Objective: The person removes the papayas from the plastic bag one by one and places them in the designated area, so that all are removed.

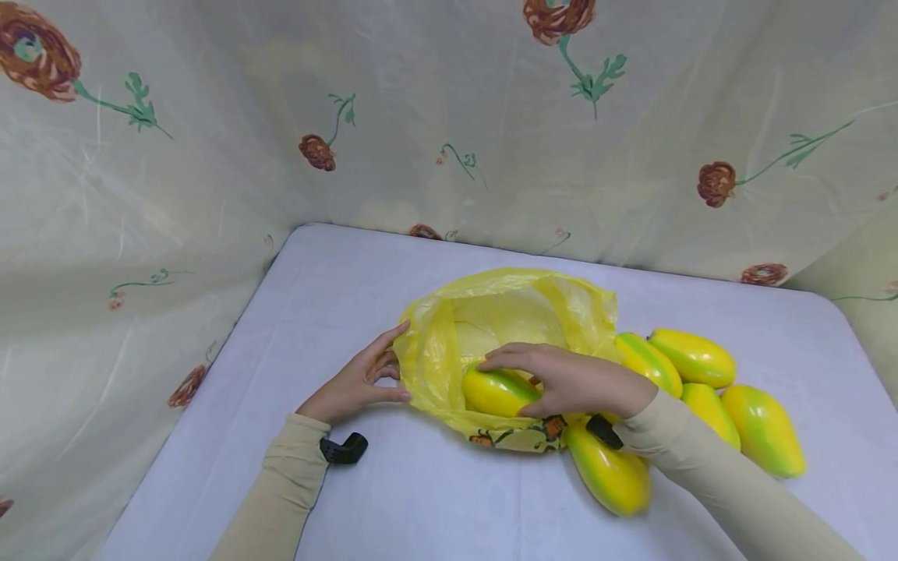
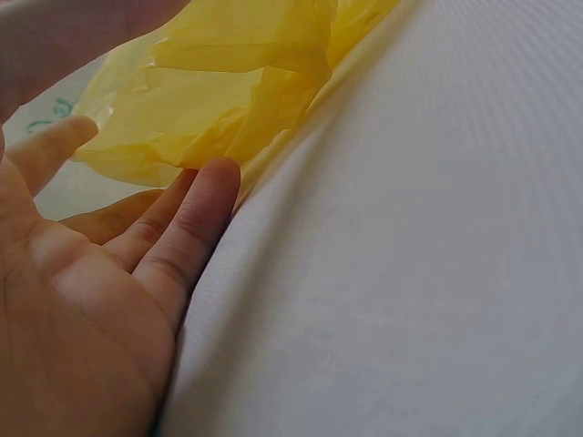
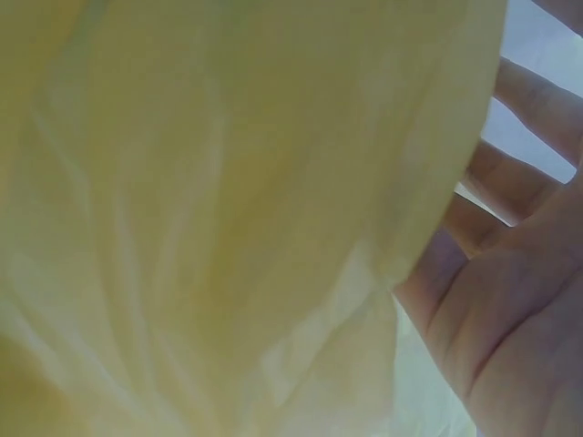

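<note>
A yellow plastic bag [image 1: 431, 354] lies on the table with its mouth wide open and a printed pattern along its front edge. Inside it is a yellow-green mango [image 1: 494, 391]. My right hand [image 1: 568, 380] reaches into the bag from the right, its fingers spread around the mango's upper and near sides. In the right wrist view, the bag's film hides the fingertips and the mango. Against the bag's left side rests my left hand [image 1: 361, 382], fingers loosely extended. The left wrist view shows those fingertips [image 2: 219, 177] touching the film.
Right of the bag lie several more mangoes [image 1: 694, 358], one mango [image 1: 610, 471] near the bag's front right corner. A white cloth [image 1: 421, 506] covers the table. Flower-printed curtains [image 1: 449, 140] hang behind and at the sides.
</note>
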### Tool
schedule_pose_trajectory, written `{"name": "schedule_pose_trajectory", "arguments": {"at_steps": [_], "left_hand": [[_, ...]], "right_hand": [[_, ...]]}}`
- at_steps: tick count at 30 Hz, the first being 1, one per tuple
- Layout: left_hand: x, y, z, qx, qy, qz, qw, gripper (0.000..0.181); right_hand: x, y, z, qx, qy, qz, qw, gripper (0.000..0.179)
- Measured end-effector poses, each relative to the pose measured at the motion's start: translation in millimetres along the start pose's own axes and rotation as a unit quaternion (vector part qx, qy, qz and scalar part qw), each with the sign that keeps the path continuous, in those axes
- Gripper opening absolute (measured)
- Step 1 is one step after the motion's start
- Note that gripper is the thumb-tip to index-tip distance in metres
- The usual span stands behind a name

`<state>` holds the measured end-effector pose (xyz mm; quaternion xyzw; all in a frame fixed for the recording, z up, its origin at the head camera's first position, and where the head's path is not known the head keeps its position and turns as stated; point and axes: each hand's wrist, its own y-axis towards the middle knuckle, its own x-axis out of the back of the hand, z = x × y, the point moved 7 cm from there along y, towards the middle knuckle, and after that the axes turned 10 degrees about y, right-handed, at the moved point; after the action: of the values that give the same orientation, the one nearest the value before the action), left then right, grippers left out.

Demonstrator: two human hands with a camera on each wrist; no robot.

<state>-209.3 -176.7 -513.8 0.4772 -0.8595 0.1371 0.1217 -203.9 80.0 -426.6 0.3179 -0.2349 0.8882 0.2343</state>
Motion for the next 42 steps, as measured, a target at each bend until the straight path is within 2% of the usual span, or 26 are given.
{"name": "schedule_pose_trajectory", "arguments": {"at_steps": [11,20,27,32,42], "left_hand": [[-0.1,-0.6,-1.4,-0.004,-0.002,0.0,1.0,0.105],[-0.3,-1.2,-3.5,-0.005,-0.002,0.0,1.0,0.106],[-0.4,-1.1,-3.6,-0.002,-0.003,-0.001,1.0,0.105],[-0.3,-0.8,-4.0,-0.007,-0.003,0.0,1.0,0.106],[-0.5,0.7,-0.5,0.002,-0.01,0.001,1.0,0.106]], "right_hand": [[9.2,-5.0,1.3,0.012,0.033,-0.025,0.9991,0.073],[19.9,-11.6,4.2,0.004,0.065,-0.053,0.9965,0.074],[28.5,-16.6,5.5,0.019,0.055,-0.076,0.9954,0.074],[33.2,-21.4,7.4,0.023,0.062,-0.084,0.9943,0.075],[41.9,-33.5,11.5,0.033,0.069,-0.105,0.9915,0.076]]}}
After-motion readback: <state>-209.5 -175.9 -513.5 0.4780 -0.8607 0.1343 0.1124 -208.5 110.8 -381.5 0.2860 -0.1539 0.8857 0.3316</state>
